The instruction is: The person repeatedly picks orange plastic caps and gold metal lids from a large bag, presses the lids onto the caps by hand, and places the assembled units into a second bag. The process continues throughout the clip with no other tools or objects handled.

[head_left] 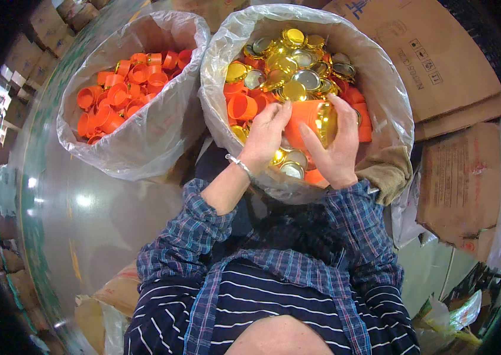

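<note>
Between my two hands is an orange plastic cap [302,118], cup-shaped and lying on its side, with a shiny gold end toward the right. My left hand [267,133] is closed on its left side, thumb and fingers against the orange wall. My right hand [340,145] curves around the gold end, thumb near me and fingers on the far side. Both hands are over a bin lined with a clear plastic bag [218,106]. Inside it lie several loose gold lids [294,90], some showing silvery undersides, among orange caps [242,107].
To the left stands another plastic-lined bin [144,142] with several orange caps [119,94]. A brown cloth [388,174] hangs on the right bin's near rim. Cardboard sheets [461,183] stand at the right. Stacked cartons [46,26] line the far left.
</note>
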`<state>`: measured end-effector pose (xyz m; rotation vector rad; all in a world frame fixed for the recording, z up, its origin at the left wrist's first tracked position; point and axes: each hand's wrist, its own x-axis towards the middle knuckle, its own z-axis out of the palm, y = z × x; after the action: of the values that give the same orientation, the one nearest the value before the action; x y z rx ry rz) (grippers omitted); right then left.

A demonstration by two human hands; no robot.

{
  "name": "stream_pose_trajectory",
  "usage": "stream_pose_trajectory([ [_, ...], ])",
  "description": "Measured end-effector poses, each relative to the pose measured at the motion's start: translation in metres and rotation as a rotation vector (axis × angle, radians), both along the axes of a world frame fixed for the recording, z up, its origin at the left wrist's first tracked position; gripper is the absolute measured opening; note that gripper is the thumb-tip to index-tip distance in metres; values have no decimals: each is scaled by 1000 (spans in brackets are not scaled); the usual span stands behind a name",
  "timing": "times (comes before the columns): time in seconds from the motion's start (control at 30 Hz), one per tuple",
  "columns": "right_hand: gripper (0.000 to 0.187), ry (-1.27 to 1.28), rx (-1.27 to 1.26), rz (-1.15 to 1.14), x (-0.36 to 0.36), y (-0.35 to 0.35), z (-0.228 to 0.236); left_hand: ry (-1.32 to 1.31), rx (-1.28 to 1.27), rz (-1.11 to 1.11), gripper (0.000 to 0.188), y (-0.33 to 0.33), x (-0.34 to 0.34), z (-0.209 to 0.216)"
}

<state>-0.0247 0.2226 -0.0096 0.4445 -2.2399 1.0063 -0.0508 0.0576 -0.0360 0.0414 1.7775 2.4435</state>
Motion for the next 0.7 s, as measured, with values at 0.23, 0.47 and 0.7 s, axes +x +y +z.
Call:
stream_pose_trajectory([
  [0.23,65,-95,108,-320,-13,35,14,59,34,264,38,-10,-1,0],
  [0.47,49,-193,7,55,16,1,1,-82,469,-16,38,38,56,20],
  [0.7,52,235,183,308,40,0,-2,-366,543,-188,35,13,57,21],
])
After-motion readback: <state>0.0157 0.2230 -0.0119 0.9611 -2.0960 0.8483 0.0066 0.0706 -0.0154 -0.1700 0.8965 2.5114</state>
